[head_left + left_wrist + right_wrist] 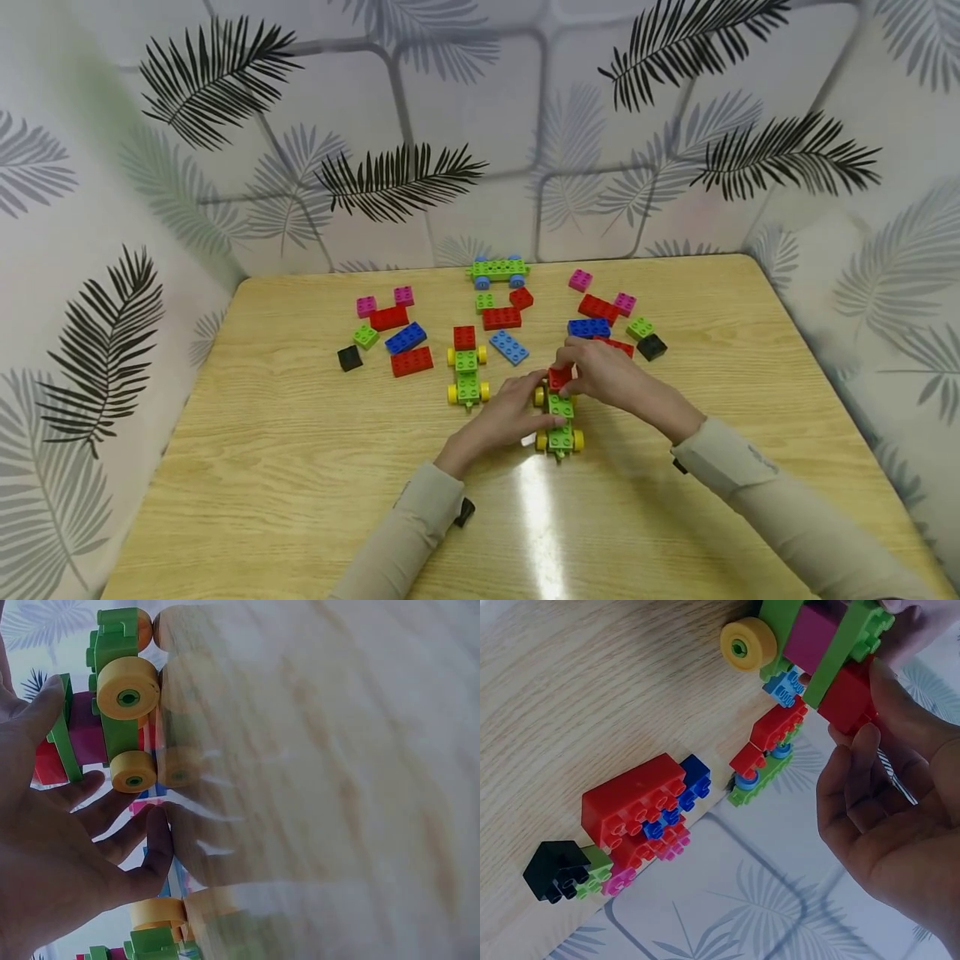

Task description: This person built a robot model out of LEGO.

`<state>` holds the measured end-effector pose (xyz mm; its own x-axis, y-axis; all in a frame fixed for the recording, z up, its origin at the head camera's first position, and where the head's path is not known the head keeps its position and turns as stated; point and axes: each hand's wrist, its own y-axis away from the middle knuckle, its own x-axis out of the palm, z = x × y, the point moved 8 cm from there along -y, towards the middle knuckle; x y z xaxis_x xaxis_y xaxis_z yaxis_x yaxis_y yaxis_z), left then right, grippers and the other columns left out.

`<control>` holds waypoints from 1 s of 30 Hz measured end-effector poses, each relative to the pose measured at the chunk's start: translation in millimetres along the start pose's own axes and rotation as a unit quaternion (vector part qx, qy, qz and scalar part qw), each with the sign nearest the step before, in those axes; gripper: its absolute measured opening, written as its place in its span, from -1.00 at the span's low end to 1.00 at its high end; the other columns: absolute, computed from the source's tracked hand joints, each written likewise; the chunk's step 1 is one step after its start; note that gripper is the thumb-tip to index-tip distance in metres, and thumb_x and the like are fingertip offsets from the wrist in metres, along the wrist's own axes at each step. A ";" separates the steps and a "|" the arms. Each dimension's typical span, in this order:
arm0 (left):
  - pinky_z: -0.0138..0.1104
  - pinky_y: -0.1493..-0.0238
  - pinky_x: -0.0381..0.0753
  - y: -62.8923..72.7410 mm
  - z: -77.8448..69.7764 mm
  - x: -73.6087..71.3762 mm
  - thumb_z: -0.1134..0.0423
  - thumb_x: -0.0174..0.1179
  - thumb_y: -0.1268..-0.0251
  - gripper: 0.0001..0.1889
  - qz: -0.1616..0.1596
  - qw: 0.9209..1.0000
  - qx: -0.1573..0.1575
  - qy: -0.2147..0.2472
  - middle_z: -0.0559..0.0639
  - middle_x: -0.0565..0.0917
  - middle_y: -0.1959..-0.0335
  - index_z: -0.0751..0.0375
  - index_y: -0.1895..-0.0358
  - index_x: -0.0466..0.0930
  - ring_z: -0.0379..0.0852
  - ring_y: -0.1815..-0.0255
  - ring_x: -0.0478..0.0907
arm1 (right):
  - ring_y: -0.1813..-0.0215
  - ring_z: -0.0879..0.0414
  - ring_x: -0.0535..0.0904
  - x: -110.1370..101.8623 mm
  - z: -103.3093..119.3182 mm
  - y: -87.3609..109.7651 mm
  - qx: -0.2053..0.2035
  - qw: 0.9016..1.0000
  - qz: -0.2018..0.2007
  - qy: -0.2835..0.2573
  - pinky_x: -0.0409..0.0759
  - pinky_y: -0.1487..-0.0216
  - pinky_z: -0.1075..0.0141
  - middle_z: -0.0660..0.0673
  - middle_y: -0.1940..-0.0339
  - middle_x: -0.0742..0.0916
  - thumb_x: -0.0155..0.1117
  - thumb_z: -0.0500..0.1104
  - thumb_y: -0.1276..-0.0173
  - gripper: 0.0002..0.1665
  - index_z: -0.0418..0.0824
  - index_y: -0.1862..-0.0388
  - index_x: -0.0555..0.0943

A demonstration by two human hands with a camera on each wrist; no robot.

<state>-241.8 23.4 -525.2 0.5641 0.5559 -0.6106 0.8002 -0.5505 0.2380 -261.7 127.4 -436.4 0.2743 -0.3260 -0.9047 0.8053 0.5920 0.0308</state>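
Note:
A green toy car (560,437) with yellow wheels stands on the table, a purple brick (812,637) sandwiched between its green parts. At the car's far end my right hand (607,371) pinches a red brick (845,697) between thumb and fingers; the brick sits against the top green plate. My left hand (504,415) holds the car from the left, its thumb on the green plate and its fingers beside a wheel. Left of that hand is a second green car (467,385) with yellow wheels and a red brick (464,337) at its far end.
Farther back stands a green car base (498,269) with blue wheels. Loose bricks lie around: a light blue brick (509,347) between the cars, a left group with a blue brick (406,337) and black brick (349,358), a right group with a black brick (652,347).

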 end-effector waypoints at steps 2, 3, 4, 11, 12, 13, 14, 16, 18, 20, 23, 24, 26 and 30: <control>-0.01 -0.35 0.25 0.8 -1.1 -0.3 -0.33 0.14 -0.21 -0.06 0.000 1.000 0.000 -0.001 -0.03 0.19 -0.49 0.02 -0.55 -0.02 -0.01 -0.48 0.09 | 0.41 0.17 0.46 -0.8 0.3 -0.7 0.000 1.000 0.007 -0.004 0.51 0.38 0.37 -0.03 0.36 0.58 0.56 -0.19 -0.02 -0.70 -0.23 0.28 0.67; -0.02 -0.35 0.25 1.3 -1.2 -0.3 -0.33 0.14 -0.21 -0.06 0.000 1.000 -0.001 -0.001 -0.04 0.19 -0.49 0.01 -0.55 -0.02 -0.02 -0.48 0.08 | 0.40 0.16 0.46 -1.0 0.3 -0.9 -0.002 1.000 0.010 -0.006 0.51 0.37 0.37 -0.04 0.36 0.59 0.56 -0.19 -0.02 -0.71 -0.23 0.28 0.67; -0.02 -0.35 0.25 1.6 -1.3 -0.2 -0.33 0.14 -0.21 -0.06 0.001 1.000 -0.001 0.000 -0.04 0.18 -0.49 0.01 -0.55 -0.02 -0.02 -0.48 0.08 | 0.40 0.16 0.47 -1.1 0.2 -1.1 -0.002 1.000 0.012 -0.010 0.51 0.37 0.37 -0.04 0.35 0.59 0.55 -0.19 -0.03 -0.71 -0.24 0.28 0.67; -0.01 -0.35 0.25 2.7 -1.2 0.5 -0.31 0.15 -0.21 -0.07 0.001 1.000 0.000 0.008 -0.04 0.18 -0.49 0.00 -0.54 -0.01 -0.02 -0.47 0.09 | 0.42 0.18 0.47 1.4 -2.1 -0.5 0.002 1.000 0.019 -0.023 0.50 0.41 0.38 -0.04 0.34 0.58 0.53 -0.19 -0.07 -0.73 -0.22 0.26 0.66; -0.01 -0.35 0.25 2.6 -0.9 0.6 -0.31 0.15 -0.21 -0.07 0.001 1.000 -0.001 0.007 -0.05 0.18 -0.49 -0.01 -0.54 -0.01 -0.03 -0.48 0.09 | 0.42 0.17 0.46 1.6 -2.4 -0.3 0.003 1.000 0.019 -0.021 0.49 0.41 0.38 -0.03 0.34 0.58 0.53 -0.19 -0.07 -0.73 -0.21 0.26 0.66; -0.01 -0.34 0.26 2.4 -0.7 0.7 -0.32 0.14 -0.21 -0.08 0.000 1.000 -0.001 0.006 -0.05 0.18 -0.49 -0.01 -0.54 -0.01 -0.03 -0.48 0.09 | 0.42 0.17 0.46 1.7 -2.6 -0.1 0.004 1.000 0.019 -0.019 0.49 0.41 0.38 -0.03 0.34 0.57 0.52 -0.19 -0.08 -0.73 -0.21 0.26 0.65; 0.00 -0.34 0.26 2.2 -0.6 0.6 -0.32 0.14 -0.21 -0.08 -0.002 1.000 -0.001 0.004 -0.04 0.18 -0.49 0.00 -0.54 0.00 -0.02 -0.47 0.09 | 0.42 0.17 0.46 1.8 -2.7 0.2 0.004 1.000 0.019 -0.017 0.49 0.42 0.37 -0.04 0.34 0.56 0.52 -0.19 -0.08 -0.73 -0.20 0.26 0.65; -0.01 -0.34 0.27 1.6 0.0 0.7 -0.33 0.13 -0.21 -0.07 -0.003 1.000 -0.003 0.000 -0.04 0.18 -0.49 0.01 -0.54 0.00 -0.02 -0.47 0.09 | 0.42 0.17 0.45 1.8 -2.4 0.3 0.003 1.000 0.019 -0.015 0.48 0.42 0.37 -0.03 0.34 0.56 0.52 -0.18 -0.09 -0.73 -0.19 0.25 0.64; -0.02 -0.34 0.27 1.3 0.3 0.8 -0.34 0.11 -0.21 -0.06 -0.003 1.000 -0.004 -0.007 -0.04 0.17 -0.50 0.01 -0.54 -0.01 -0.02 -0.47 0.10 | 0.42 0.17 0.45 1.6 -2.1 0.2 0.002 1.000 0.017 -0.012 0.48 0.42 0.38 -0.03 0.34 0.55 0.52 -0.18 -0.09 -0.73 -0.19 0.25 0.64; -0.04 -0.35 0.26 1.0 1.1 1.2 -0.35 0.10 -0.21 -0.06 -0.005 1.000 -0.002 -0.010 -0.04 0.17 -0.50 0.02 -0.54 -0.02 -0.01 -0.47 0.10 | 0.41 0.17 0.46 1.9 -1.4 -0.9 -0.001 1.000 0.016 -0.009 0.49 0.41 0.38 -0.02 0.34 0.56 0.52 -0.18 -0.09 -0.73 -0.19 0.25 0.65; -0.05 -0.37 0.24 1.5 2.4 1.1 -0.34 0.08 -0.23 -0.08 -0.008 1.000 0.001 -0.013 -0.06 0.14 -0.51 -0.01 -0.55 -0.05 -0.02 -0.49 0.08 | 0.38 0.17 0.47 0.8 -0.6 -2.7 -0.007 1.000 0.011 0.001 0.50 0.37 0.38 -0.03 0.33 0.58 0.53 -0.19 -0.08 -0.72 -0.20 0.23 0.66; -0.05 -0.38 0.22 2.2 2.6 0.7 -0.33 0.08 -0.25 -0.08 -0.010 1.000 0.002 -0.013 -0.05 0.13 -0.52 0.00 -0.55 -0.06 -0.01 -0.49 0.07 | 0.37 0.16 0.47 0.0 -0.3 -3.2 -0.009 1.000 0.009 0.003 0.51 0.36 0.37 -0.03 0.33 0.59 0.53 -0.19 -0.07 -0.71 -0.20 0.23 0.66; -0.05 -0.39 0.20 4.6 2.9 -0.9 -0.28 0.10 -0.28 -0.10 -0.014 1.000 0.003 -0.007 -0.03 0.10 -0.52 0.00 -0.55 -0.07 0.02 -0.50 0.05 | 0.35 0.15 0.48 -2.0 -0.3 -4.8 -0.011 1.000 0.006 0.008 0.52 0.35 0.36 -0.04 0.32 0.60 0.53 -0.20 -0.06 -0.69 -0.22 0.21 0.67; -0.01 -0.37 0.22 11.1 2.3 -7.5 -0.15 0.13 -0.34 -0.16 -0.032 0.999 0.006 0.009 0.05 0.08 -0.52 0.05 -0.55 -0.07 0.08 -0.49 0.08 | 0.35 0.14 0.49 -5.6 -4.3 -10.6 -0.013 1.000 0.003 0.022 0.53 0.36 0.33 -0.06 0.31 0.61 0.54 -0.20 -0.06 -0.68 -0.24 0.20 0.66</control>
<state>-237.6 11.6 -519.7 0.5158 0.6007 -0.6108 0.8319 -0.5215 0.1896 -274.1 126.2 -433.5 0.2550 -0.2900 -0.9224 0.7895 0.6132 0.0255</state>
